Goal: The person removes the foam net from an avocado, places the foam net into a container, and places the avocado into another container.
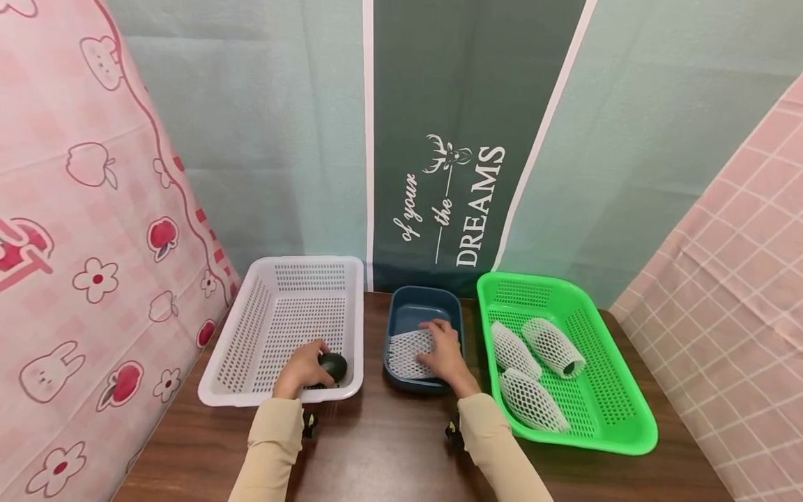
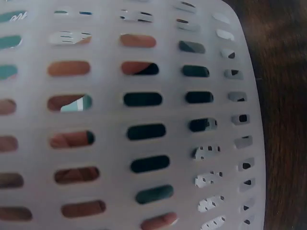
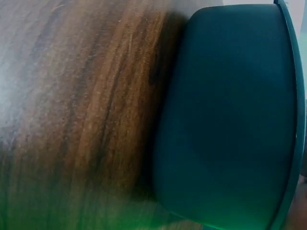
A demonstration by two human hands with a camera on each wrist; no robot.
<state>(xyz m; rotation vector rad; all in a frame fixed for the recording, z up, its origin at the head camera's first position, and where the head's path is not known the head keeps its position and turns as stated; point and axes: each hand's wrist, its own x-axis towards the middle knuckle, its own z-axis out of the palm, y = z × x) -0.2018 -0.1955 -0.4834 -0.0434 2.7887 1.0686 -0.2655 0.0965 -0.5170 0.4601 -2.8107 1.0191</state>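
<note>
In the head view my left hand [image 1: 304,366] grips a dark green avocado [image 1: 333,366] inside the near right corner of the white basket [image 1: 219,383]. Through the basket's slots, the left wrist view shows bits of the fingers [image 2: 71,68] and the dark avocado [image 2: 145,131]. A white foam net sleeve [image 1: 408,354] lies in the blue tray [image 1: 417,312]. Over its right end is my right hand [image 1: 447,355], thumb and fingers spread apart. The right wrist view holds mostly the tray's outer wall [image 3: 230,115], which hides that hand's work.
On the right stands a green basket [image 1: 617,418] with three white net sleeves, one of them [image 1: 552,346] showing something dark at its end. All the containers rest on a brown wooden table [image 1: 376,446]. Printed cloths [image 1: 301,139] hang behind and at both sides.
</note>
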